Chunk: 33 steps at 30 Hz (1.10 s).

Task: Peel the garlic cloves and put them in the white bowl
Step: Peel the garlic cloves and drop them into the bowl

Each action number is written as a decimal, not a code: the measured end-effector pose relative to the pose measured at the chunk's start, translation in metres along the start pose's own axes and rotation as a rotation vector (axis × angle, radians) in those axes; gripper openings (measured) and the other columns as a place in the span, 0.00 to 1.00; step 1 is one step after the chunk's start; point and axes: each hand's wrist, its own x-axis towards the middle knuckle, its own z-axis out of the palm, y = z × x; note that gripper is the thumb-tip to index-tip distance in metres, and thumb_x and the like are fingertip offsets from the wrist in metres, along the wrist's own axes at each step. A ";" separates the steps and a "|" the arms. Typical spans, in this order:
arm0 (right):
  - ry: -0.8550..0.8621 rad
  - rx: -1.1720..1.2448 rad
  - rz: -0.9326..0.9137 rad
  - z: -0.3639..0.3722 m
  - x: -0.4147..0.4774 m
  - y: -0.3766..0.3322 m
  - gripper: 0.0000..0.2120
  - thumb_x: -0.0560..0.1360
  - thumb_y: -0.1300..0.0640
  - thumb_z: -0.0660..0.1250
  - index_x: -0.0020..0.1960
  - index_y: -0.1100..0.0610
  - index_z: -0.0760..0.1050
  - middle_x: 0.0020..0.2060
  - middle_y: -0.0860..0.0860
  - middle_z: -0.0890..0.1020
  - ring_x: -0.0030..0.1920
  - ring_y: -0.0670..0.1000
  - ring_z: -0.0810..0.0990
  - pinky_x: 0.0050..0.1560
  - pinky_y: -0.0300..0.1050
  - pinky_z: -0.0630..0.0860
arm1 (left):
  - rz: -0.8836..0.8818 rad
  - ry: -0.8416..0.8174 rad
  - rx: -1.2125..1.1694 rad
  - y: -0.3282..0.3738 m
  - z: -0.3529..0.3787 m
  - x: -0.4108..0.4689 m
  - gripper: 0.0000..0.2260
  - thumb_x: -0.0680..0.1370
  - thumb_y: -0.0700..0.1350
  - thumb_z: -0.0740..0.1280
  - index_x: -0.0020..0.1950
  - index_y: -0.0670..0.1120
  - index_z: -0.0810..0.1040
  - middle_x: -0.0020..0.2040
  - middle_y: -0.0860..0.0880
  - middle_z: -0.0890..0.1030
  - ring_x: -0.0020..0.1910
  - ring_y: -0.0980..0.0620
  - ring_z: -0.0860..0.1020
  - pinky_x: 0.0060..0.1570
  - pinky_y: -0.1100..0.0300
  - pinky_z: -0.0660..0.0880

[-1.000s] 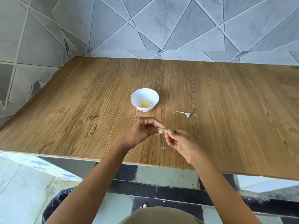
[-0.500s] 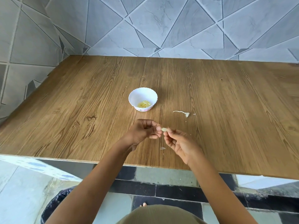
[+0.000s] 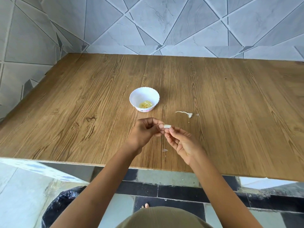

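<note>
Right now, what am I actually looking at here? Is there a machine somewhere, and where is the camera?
There is no machine: a person works with two bare hands. The single camera sits on their head, looking forward and down, so the arms reach in from the bottom of the picture. The left hand and right hand pinch one small garlic clove between their fingertips, above a wooden table. On the table stands a white bowl holding peeled garlic. To its right lies a garlic stem scrap, and bits of peel lie near the table's front edge. A tiled wall stands behind.
</note>
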 end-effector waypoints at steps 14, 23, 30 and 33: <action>-0.002 -0.552 -0.517 -0.004 0.005 0.016 0.07 0.77 0.64 0.63 0.44 0.57 0.79 0.32 0.48 0.83 0.34 0.44 0.80 0.36 0.36 0.76 | -0.010 0.082 0.014 -0.002 -0.003 -0.004 0.03 0.76 0.35 0.67 0.45 0.39 0.80 0.36 0.44 0.82 0.36 0.54 0.81 0.39 0.64 0.79; 0.020 -0.604 -0.565 0.000 0.009 0.023 0.08 0.79 0.62 0.61 0.44 0.57 0.76 0.33 0.49 0.79 0.35 0.41 0.78 0.38 0.35 0.76 | -0.144 0.138 -0.245 -0.004 -0.002 -0.009 0.02 0.76 0.35 0.67 0.45 0.39 0.80 0.34 0.47 0.83 0.33 0.56 0.81 0.36 0.67 0.78; 0.131 -0.901 -0.791 -0.008 0.012 0.025 0.06 0.73 0.62 0.70 0.49 0.56 0.81 0.41 0.49 0.84 0.42 0.44 0.83 0.42 0.34 0.78 | 0.047 0.223 0.083 -0.004 -0.005 -0.007 0.04 0.74 0.36 0.71 0.41 0.43 0.81 0.34 0.45 0.82 0.35 0.51 0.81 0.40 0.59 0.80; 0.155 -0.985 -0.856 -0.008 0.015 0.022 0.06 0.72 0.65 0.71 0.49 0.61 0.82 0.39 0.49 0.84 0.39 0.40 0.81 0.39 0.28 0.75 | 0.099 0.217 0.211 -0.005 -0.008 -0.006 0.04 0.73 0.37 0.72 0.40 0.45 0.82 0.34 0.44 0.83 0.36 0.47 0.80 0.44 0.50 0.79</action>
